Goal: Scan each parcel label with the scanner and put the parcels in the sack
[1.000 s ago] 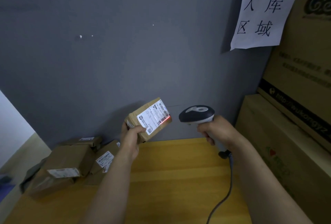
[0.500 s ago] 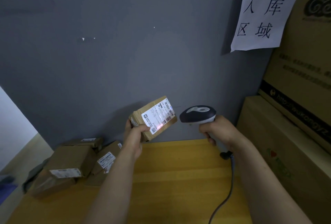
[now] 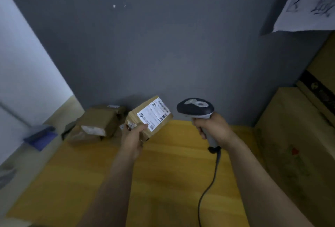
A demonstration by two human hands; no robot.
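A small brown cardboard parcel [image 3: 151, 116] with a white shipping label facing up is held above the yellow table [image 3: 163, 172]. My left hand [image 3: 133, 137] grips its near corner, thumb on the label's lower edge. My right hand [image 3: 213, 127] grips the handle of a dark and grey barcode scanner [image 3: 196, 108], whose head points left at the parcel from a short gap. No red scan line shows on the label. The scanner's cable [image 3: 210, 185] hangs down toward the table's near edge. No sack is recognisable in view.
A pile of brown parcels [image 3: 96, 125] lies at the table's back left corner against the grey wall. Large cardboard boxes [image 3: 297, 154] stand along the right side. A blue object [image 3: 40, 136] sits off the table's left edge. A paper sign [image 3: 308, 3] hangs top right.
The red scan line seen on the label a second ago is gone. The view has swung left and down; parcel and scanner sit slightly lower, still facing each other.
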